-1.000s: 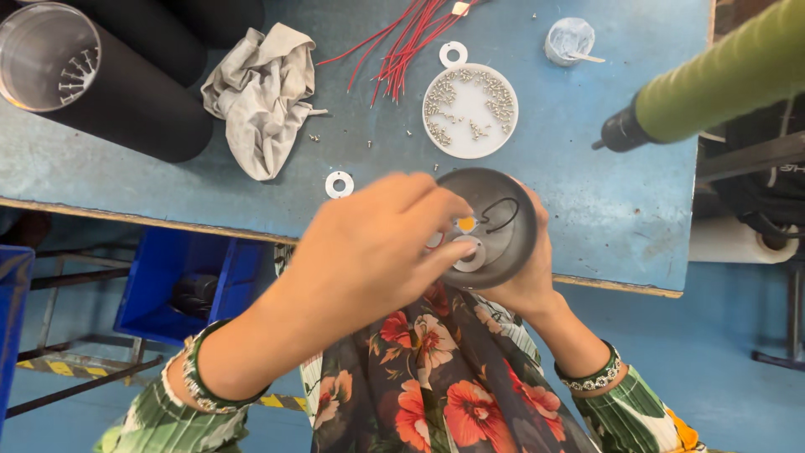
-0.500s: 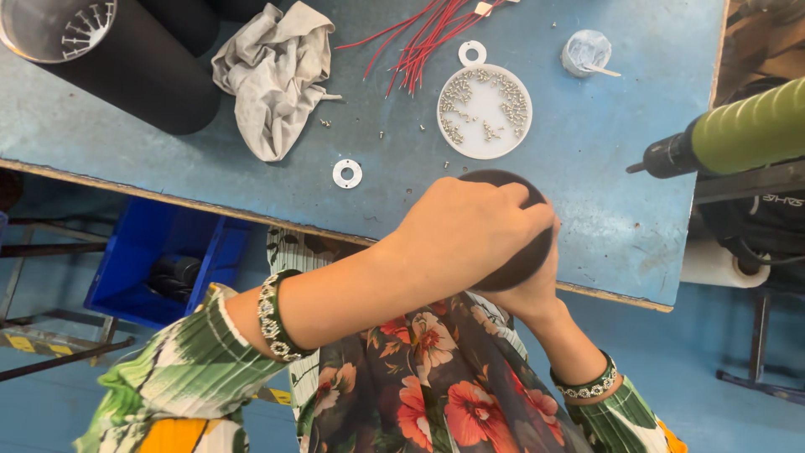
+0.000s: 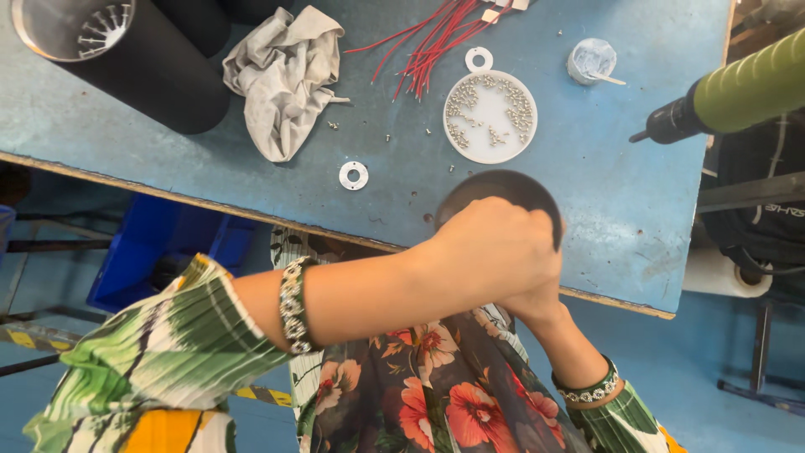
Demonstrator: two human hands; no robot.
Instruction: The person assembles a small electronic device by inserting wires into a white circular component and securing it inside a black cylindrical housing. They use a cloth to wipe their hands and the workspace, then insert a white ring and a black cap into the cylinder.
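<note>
Right at the centre of the frame, the left hand (image 3: 495, 252) lies closed over the top of a round black housing (image 3: 503, 189), its fingers curled down across the rim, so what it pinches inside cannot be told. The right hand (image 3: 532, 302) sits mostly hidden beneath and behind it, apparently cupping the housing from below at the table's near edge; how its fingers lie cannot be made out. The housing hovers at the front lip of the blue worktable (image 3: 168, 143), just below a white round dish of small screws (image 3: 490, 113) and to the right of a loose white washer (image 3: 353, 175).

Judging from the grip, the work is a fitting or seating inside the housing. It would go best with the lower hand holding the shell steady and level while the upper hand presses squarely, since the piece hangs partly over the edge and a tilt could spill small parts to the floor.

Toward the upper left stand a black tube (image 3: 126, 59) and a crumpled grey rag (image 3: 285, 75); red wires (image 3: 428, 42) fan out at the top, and a green-handled power driver (image 3: 729, 92) juts in from the right.
</note>
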